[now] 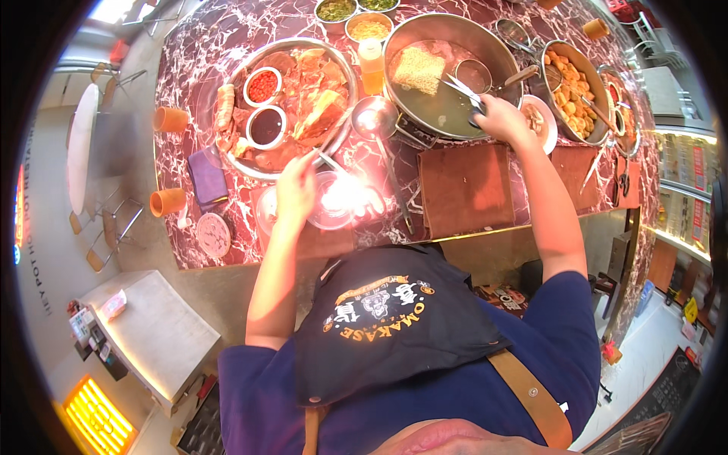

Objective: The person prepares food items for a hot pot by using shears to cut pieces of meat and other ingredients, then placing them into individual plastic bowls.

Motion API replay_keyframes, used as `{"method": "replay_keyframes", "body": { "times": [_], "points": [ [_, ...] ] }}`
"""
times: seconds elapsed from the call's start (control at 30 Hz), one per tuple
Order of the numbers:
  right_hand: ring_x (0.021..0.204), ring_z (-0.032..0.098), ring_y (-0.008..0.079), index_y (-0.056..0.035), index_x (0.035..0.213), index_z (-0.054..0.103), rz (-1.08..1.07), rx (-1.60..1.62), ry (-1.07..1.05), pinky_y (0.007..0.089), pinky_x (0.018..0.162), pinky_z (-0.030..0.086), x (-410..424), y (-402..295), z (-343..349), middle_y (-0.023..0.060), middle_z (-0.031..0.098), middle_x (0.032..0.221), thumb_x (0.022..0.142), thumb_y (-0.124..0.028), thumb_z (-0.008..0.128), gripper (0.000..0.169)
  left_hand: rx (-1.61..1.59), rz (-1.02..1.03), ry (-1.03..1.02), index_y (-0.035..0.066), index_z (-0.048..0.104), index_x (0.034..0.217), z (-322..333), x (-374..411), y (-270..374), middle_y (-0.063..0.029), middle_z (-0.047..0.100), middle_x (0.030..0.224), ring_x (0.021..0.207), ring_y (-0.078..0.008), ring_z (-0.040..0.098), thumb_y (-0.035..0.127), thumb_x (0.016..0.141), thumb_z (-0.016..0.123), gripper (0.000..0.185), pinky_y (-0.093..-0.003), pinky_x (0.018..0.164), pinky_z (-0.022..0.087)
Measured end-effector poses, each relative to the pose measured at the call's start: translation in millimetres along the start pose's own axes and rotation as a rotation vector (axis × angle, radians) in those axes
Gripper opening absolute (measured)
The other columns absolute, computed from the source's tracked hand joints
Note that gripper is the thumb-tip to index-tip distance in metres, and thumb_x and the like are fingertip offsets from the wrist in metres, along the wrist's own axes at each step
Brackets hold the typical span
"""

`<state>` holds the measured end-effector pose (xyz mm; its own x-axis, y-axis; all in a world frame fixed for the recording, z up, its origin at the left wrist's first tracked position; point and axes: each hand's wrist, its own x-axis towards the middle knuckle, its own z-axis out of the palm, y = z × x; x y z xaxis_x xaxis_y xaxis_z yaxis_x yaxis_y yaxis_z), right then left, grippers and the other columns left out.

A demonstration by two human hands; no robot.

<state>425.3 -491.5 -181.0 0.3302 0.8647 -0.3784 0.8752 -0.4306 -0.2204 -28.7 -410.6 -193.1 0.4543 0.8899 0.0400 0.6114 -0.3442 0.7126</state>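
Note:
My right hand (pixel 501 118) grips a pair of scissors (pixel 463 88) by the handles over a large steel pot (pixel 455 24) of broth. The blades point left, towards a block of dried noodles (pixel 418 69) in the broth. A small strainer (pixel 473 75) stands in the pot beside the blades. My left hand (pixel 296 187), slightly blurred, is closed around a slim metal utensil (pixel 331 161), perhaps tongs. It is near the front rim of a round steel tray (pixel 259 172) of cooked meats (pixel 318 114). Bowls of red chopped chilli (pixel 263 86) and dark sauce (pixel 266 127) sit in that tray.
A ladle (pixel 375 118) lies between tray and pot, near a squeeze bottle (pixel 372 68). Glare covers a clear bowl (pixel 327 219). Brown cloths (pixel 466 190) lie along the table edge. To the right are a plate (pixel 547 128) and a pot of golden pieces (pixel 569 96).

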Motion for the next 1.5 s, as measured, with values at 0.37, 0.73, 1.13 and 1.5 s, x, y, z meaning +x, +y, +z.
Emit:
{"method": "replay_keyframes", "body": {
  "times": [0.37, 0.73, 1.13, 1.5],
  "points": [
    [0.101, 0.069, 0.0347, -0.0065, 0.117, 0.069, -0.094, -0.175, -0.138, 0.0440, 0.089, 0.055, 37, 5, -13, 0.0183, 0.073, 0.110, 0.081, -0.022, 0.061, 0.040, 0.661, 0.278, -0.282, 0.007, 0.071, 0.101, 117, 183, 147, -0.0141, 0.071, 0.096, 0.089, -0.0344, 0.070, 0.013, 0.090, 0.055, 0.021, -0.0457, 0.077, 0.056],
    [0.106, 0.067, 0.0326, -0.0021, 0.116, 0.068, -0.061, 0.062, -0.511, 0.0393, 0.092, 0.051, 51, -2, -35, 0.0187, 0.071, 0.110, 0.081, -0.038, 0.068, 0.050, 0.927, 0.410, -0.402, 0.009, 0.080, 0.090, 238, 344, 136, -0.0120, 0.077, 0.093, 0.086, -0.0278, 0.075, 0.019, 0.089, 0.055, 0.026, -0.0430, 0.076, 0.058],
    [0.106, 0.068, 0.0327, -0.0058, 0.118, 0.065, 0.026, 0.008, -0.315, 0.0425, 0.091, 0.053, 83, 1, 8, 0.0187, 0.072, 0.110, 0.079, -0.041, 0.071, 0.053, 0.876, 0.052, -0.835, 0.005, 0.072, 0.113, 248, 337, 127, -0.0129, 0.073, 0.112, 0.102, -0.0303, 0.071, 0.013, 0.079, 0.061, 0.037, -0.0433, 0.085, 0.057],
    [0.089, 0.065, 0.0321, -0.0081, 0.111, 0.060, -0.274, -0.272, 0.360, 0.0426, 0.074, 0.056, 30, 21, 37, 0.0146, 0.061, 0.094, 0.082, -0.014, 0.062, 0.030, 0.783, 0.118, -0.629, 0.011, 0.077, 0.106, 187, 252, 177, -0.0095, 0.076, 0.107, 0.100, -0.0245, 0.073, 0.018, 0.085, 0.064, 0.025, -0.0394, 0.081, 0.057]
  ]
}}
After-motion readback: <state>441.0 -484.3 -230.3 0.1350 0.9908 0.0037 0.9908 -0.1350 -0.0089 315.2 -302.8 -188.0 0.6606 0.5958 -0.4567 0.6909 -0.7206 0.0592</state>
